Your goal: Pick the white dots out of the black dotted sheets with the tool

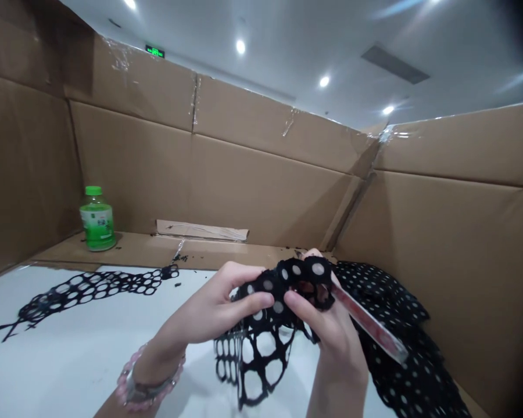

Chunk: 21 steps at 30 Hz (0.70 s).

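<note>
"So, any containers?"
"One plastic bottle (98,225), green-capped, green liquid inside."
"Grip?"
"Left hand (218,307), closed in a thumb-and-finger pinch on one black mesh piece (271,323), round-holed, right of the bottle and nearer. Right hand (336,334), pinching the same piece, with one slim red-handled tool (366,320) tucked in, unclear at the tip."
"Other counts?"
"One lacy netting strip (98,287) just in front of the bottle, on the smooth white tabletop (61,354); one crumpled heap of white-dotted black fabric (390,299), far right of the bottle. Cardboard walls (253,180) behind the bottle."
</note>
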{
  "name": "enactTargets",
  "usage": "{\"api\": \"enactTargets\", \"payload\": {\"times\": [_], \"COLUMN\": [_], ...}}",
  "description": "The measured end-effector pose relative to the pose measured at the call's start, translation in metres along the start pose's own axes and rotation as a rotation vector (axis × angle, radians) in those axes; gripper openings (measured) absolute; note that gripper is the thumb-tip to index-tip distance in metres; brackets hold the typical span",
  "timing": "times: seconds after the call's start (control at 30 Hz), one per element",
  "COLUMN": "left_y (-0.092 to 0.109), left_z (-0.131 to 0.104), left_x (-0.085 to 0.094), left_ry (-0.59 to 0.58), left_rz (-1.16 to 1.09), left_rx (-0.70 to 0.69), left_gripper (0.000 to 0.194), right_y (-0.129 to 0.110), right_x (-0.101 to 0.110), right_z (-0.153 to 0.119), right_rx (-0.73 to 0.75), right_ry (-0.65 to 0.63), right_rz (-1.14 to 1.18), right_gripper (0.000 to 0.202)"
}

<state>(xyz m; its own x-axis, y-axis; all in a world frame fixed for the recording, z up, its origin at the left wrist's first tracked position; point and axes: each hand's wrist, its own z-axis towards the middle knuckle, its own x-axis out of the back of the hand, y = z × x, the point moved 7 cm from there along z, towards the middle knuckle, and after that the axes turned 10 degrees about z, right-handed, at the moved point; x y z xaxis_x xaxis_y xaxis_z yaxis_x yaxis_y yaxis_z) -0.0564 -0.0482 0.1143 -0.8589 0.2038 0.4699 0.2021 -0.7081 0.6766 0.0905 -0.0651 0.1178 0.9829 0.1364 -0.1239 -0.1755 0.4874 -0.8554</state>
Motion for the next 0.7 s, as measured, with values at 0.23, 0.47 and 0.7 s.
{"api": "enactTargets", "payload": {"times": [0.23,0.47,0.7], "left_y": [0.002,0.002,-0.018], "left_z": [0.000,-0.001,0.012], "left_x": [0.008,0.015,-0.006], "left_ry": [0.009,0.267,0.010], "left_rz": [-0.071,-0.022,-0.405], "left_rx": [-0.041,-0.068,0.072], "left_gripper": [0.011,0.024,0.021], "right_y": [0.013,0.032,0.037], "right_x": [-0.003,0.002,0.003], "right_z": [-0.001,-0.003,0.000], "right_rx": [-0.052,-0.035,-0.065], "right_ry": [0.043,0.240,0.237], "right_rz": [0.073,0.170,0.246], "right_gripper": [0.016,0.024,0.013]}}
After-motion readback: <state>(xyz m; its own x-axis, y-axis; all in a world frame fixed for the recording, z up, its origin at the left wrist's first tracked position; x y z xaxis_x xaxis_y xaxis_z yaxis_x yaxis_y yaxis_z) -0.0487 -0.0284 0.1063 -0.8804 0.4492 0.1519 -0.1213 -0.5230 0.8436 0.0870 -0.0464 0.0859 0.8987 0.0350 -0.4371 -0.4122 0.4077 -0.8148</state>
